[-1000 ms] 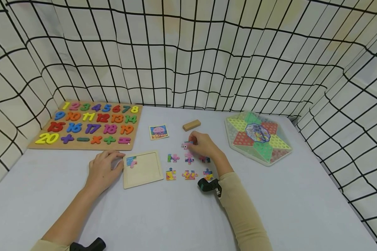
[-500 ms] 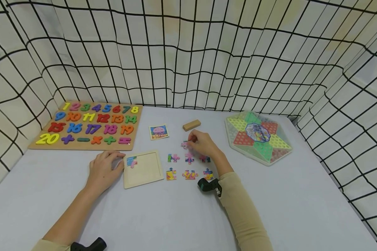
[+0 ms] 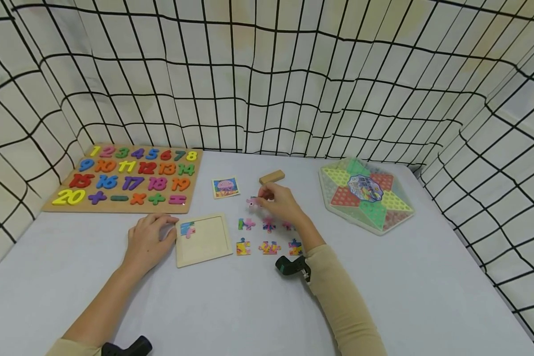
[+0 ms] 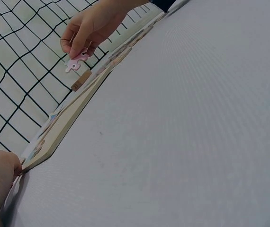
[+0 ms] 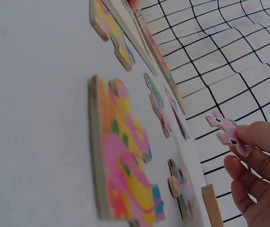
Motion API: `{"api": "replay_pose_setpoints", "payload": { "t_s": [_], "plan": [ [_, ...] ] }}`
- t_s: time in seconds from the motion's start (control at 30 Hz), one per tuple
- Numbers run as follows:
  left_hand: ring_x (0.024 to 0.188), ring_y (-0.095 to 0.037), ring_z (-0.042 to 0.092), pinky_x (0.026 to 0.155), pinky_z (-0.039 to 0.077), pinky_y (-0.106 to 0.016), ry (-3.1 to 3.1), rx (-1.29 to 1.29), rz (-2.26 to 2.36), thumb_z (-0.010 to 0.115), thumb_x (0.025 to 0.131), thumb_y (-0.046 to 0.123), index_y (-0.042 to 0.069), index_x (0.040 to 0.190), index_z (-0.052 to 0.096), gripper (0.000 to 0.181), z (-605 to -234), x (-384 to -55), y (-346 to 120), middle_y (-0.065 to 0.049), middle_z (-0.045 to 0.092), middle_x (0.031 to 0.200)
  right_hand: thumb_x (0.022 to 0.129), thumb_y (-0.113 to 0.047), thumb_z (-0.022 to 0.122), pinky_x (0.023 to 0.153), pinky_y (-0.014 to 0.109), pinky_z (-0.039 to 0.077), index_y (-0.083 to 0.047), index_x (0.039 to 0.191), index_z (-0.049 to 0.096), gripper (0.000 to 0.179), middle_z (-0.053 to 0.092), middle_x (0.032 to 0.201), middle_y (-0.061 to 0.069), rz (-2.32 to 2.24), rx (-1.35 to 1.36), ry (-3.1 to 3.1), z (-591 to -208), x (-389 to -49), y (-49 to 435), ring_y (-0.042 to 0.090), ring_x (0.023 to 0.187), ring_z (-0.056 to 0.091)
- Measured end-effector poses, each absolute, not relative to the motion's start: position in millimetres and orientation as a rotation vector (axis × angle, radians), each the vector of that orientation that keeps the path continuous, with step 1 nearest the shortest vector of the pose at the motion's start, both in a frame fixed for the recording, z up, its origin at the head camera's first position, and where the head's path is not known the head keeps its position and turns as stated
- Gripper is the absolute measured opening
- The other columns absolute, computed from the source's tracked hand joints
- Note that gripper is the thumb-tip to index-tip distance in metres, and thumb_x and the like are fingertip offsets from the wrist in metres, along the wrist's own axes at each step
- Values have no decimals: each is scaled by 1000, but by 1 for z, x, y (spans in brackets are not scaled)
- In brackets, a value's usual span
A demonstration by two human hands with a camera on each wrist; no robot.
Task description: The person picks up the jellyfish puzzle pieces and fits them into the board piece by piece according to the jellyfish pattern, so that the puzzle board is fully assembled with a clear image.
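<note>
My right hand (image 3: 282,205) pinches a pink puzzle piece (image 3: 251,202) between thumb and fingers, raised above the table; the right wrist view shows dark eyes printed on this puzzle piece (image 5: 225,128). My left hand (image 3: 149,242) rests at the left edge of a square wooden puzzle tray (image 3: 206,247), thumb and forefinger tips touching it. One blue and pink piece (image 3: 188,229) lies in the tray's upper left corner. Several loose pieces sit in rows right of the tray, among them a yellow and pink piece (image 3: 270,247) and a green and pink piece (image 3: 246,224).
A small picture card (image 3: 225,187) and a wooden block (image 3: 272,177) lie behind the pieces. At the back left is a number board (image 3: 124,198); on the right, a hexagonal game box (image 3: 367,195). Black wire mesh (image 3: 267,89) surrounds the table's back and sides.
My right hand has lifted the pink puzzle piece from the back of the rows and moved it slightly left. The left hand and tray stay in place.
</note>
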State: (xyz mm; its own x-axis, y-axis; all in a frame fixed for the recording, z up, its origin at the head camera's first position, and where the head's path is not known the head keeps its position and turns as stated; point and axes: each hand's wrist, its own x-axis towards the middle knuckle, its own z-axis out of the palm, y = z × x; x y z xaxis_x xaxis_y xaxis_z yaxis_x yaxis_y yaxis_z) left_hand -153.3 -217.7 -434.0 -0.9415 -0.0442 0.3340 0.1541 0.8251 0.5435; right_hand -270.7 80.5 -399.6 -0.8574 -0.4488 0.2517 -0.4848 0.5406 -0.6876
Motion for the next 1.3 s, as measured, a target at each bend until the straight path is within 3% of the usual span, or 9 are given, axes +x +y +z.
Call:
{"api": "replay_pose_setpoints", "payload": {
  "t_s": [0.4,0.8,1.03,1.3],
  "plan": [
    [111,-44,38,85,22,-59,-2680,-72,-863,59,84,10,4,103,63,20,-433,-154,-220,-21,51,115,85,-12,64,72,22,45,-8,87,57,8,60,81,0,1284,1014,-2610,-396,-261,54,10,76,55],
    [111,-44,39,85,23,-59,-2669,-75,-864,59,84,9,4,102,63,19,-434,-153,-220,-21,52,114,85,-9,63,75,28,45,-9,86,55,7,59,81,-1,1223,1203,-2637,-399,-255,27,8,76,53],
    [110,-43,40,84,24,-59,-2675,-79,-848,59,84,9,4,103,63,21,-433,-153,-219,-21,52,114,86,-9,62,66,20,42,-9,85,55,7,57,81,-2,1194,1260,-2693,-397,-253,11,8,76,51],
    [110,-43,40,84,24,-58,-2683,-84,-838,59,84,10,4,104,62,21,-432,-153,-219,-21,52,114,85,-13,65,65,15,41,-10,86,56,10,53,79,-3,1238,1291,-2725,-400,-250,-4,7,74,49]
  ]
}}
